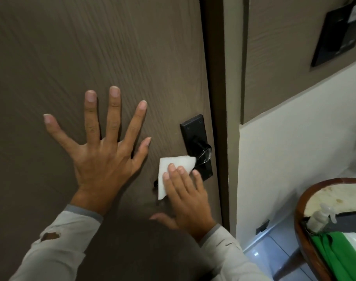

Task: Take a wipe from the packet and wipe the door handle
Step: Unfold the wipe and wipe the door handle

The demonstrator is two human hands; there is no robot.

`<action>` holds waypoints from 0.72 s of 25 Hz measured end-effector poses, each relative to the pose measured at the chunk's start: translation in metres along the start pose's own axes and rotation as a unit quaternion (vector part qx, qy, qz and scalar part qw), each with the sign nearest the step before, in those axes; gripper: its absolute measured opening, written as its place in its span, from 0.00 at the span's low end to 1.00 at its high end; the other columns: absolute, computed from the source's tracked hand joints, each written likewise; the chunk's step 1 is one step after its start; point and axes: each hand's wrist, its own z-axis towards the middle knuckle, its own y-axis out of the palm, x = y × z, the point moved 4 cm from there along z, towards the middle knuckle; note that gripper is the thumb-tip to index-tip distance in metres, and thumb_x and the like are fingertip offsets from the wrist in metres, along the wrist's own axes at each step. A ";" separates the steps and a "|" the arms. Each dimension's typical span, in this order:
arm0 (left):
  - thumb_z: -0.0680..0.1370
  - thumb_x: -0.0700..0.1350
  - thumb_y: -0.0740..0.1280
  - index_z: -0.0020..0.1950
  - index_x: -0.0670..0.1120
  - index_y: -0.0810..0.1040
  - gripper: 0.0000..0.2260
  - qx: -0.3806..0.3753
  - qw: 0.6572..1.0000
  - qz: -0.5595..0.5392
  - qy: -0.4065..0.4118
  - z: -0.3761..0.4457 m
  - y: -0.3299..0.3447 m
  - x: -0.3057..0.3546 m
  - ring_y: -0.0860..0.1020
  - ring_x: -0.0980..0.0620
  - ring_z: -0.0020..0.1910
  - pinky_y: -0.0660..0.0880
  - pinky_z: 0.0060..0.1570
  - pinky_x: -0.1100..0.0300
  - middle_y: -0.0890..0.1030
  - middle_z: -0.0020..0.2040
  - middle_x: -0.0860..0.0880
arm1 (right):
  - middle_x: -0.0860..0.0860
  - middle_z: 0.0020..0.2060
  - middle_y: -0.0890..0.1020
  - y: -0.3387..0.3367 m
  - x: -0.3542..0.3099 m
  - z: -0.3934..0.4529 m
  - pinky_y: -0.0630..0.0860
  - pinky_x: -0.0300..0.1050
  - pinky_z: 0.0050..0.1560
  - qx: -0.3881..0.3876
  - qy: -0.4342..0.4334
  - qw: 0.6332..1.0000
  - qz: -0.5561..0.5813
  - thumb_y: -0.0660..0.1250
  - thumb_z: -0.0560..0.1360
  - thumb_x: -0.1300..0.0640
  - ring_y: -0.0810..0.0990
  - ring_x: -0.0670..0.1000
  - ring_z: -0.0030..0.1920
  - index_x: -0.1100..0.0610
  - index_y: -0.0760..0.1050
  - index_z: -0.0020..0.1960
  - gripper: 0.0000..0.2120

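A black lever door handle (201,153) on a black backplate (194,128) sits at the right edge of a brown wood-grain door (92,47). A folded white wipe (173,165) drapes over the lever, hiding most of it; only the lever's tip shows left of the wipe. My right hand (188,197) presses the wipe onto the lever with its fingers laid flat. My left hand (100,151) lies flat on the door to the left of the handle, fingers spread, holding nothing.
The door frame (215,98) runs down right of the handle. A black wall panel (339,31) hangs at the upper right. A round wooden-rimmed table (301,209) at the lower right carries a spray bottle (319,218) and green packaging (335,258).
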 end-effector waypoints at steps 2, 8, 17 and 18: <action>0.86 0.66 0.59 0.87 0.55 0.59 0.32 0.000 1.000 0.004 -0.001 -0.001 0.002 0.002 0.61 0.32 0.78 0.62 0.57 0.10 0.56 0.83 0.40 | 0.62 0.80 0.59 -0.005 0.027 0.007 0.43 0.55 0.84 0.022 0.105 0.994 0.013 0.47 0.78 0.25 0.45 0.55 0.85 0.63 0.51 0.82 0.49; 0.86 0.64 0.59 0.87 0.54 0.58 0.32 -0.005 1.000 -0.002 0.001 -0.003 0.004 0.004 0.64 0.29 0.78 0.65 0.56 0.09 0.58 0.85 0.39 | 0.57 0.84 0.48 0.003 0.010 0.004 0.47 0.53 0.85 0.054 0.057 0.995 0.053 0.49 0.78 0.25 0.47 0.55 0.85 0.60 0.47 0.84 0.48; 0.87 0.64 0.58 0.88 0.53 0.55 0.32 -0.001 1.000 -0.011 -0.004 -0.003 0.006 0.002 0.61 0.28 0.79 0.66 0.54 0.10 0.42 0.86 0.44 | 0.55 0.85 0.44 0.012 0.023 0.006 0.49 0.59 0.84 0.117 0.164 0.974 0.106 0.47 0.77 0.24 0.48 0.58 0.85 0.60 0.41 0.84 0.51; 0.87 0.64 0.58 0.88 0.53 0.55 0.32 0.000 1.000 -0.011 -0.003 -0.003 0.006 0.003 0.60 0.28 0.79 0.66 0.54 0.10 0.43 0.86 0.43 | 0.56 0.85 0.43 0.012 0.026 0.004 0.49 0.59 0.84 0.117 0.158 0.976 0.095 0.47 0.77 0.23 0.48 0.59 0.84 0.61 0.41 0.84 0.52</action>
